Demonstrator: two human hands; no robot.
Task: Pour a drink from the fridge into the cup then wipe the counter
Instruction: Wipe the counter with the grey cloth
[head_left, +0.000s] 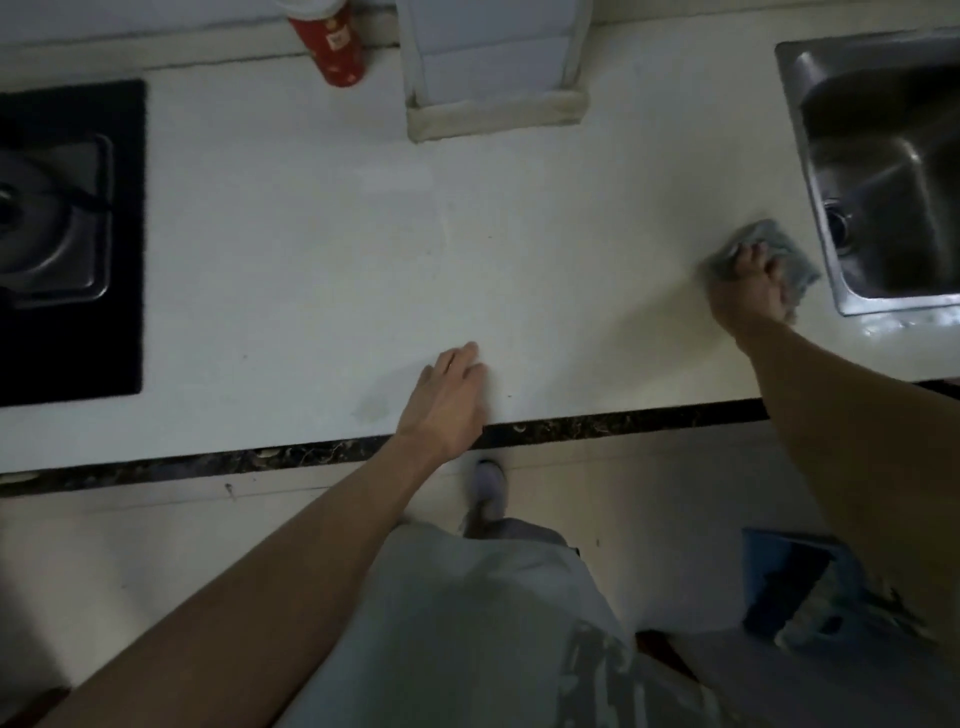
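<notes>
Head view, looking straight down on the pale counter (311, 260). Containers first. On my right, the steel sink (883, 171) is set into the counter; its basin is dark and I can make out the drain (836, 223) near the left wall. At the back edge, a red canister (332, 52) with a white cap stands against the wall; what it holds I cannot tell. Beside it, at the top centre, there is a white boxy shape (493, 78) with a cream band round its base, too blurred to name. Down on the floor (649, 493) at the lower right, a blue bin (779, 577) with something pale inside, also blurred. On the far left, the black hob (124, 234) with 1 burner (47, 218).

Now the hands. The left hand (447, 395) lies flat on the counter just behind the dark front edge, fingers straight and together, relaxed, holding nothing. Its arm comes up from the lower left. The right hand (748, 291) is stretched far out to the right and clamps down on a bunched grey-blue cloth (779, 249), its fingers (748, 260) curled over the top of it. The cloth is on the counter, just beside the sink's left rim, near its front corner. The 2 hands are well apart. Between the arms I see pale trousers and 1 light shoe (491, 483) by the counter's base.
</notes>
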